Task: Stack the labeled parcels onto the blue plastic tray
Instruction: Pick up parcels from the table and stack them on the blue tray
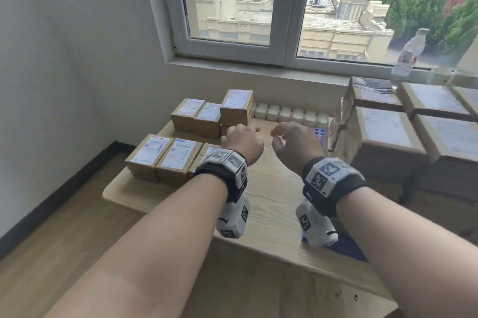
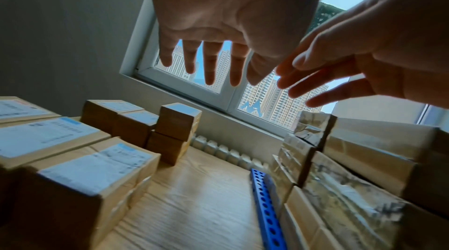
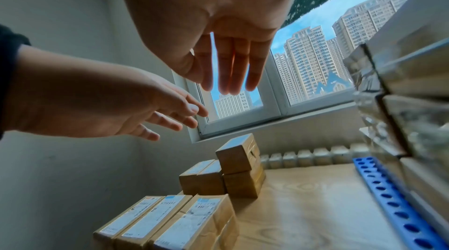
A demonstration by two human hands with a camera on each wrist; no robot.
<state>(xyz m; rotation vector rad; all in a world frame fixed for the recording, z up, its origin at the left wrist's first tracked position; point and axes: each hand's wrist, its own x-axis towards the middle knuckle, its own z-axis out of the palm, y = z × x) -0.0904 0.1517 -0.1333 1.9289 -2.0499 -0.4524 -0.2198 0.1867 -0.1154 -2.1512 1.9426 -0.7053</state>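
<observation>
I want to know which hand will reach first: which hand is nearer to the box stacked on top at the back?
Left. The left hand hovers just in front of the stacked top box. The right hand hangs further to the right, over the bare table.

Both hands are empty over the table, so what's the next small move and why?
Probably reach forward and grip the raised parcel on the far stack. Left hand and right hand hover open just short of it, holding nothing, and the blue tray lies to the right.

Brown parcels (image 1: 165,156), perforated blue tray (image 3: 398,204)
</observation>
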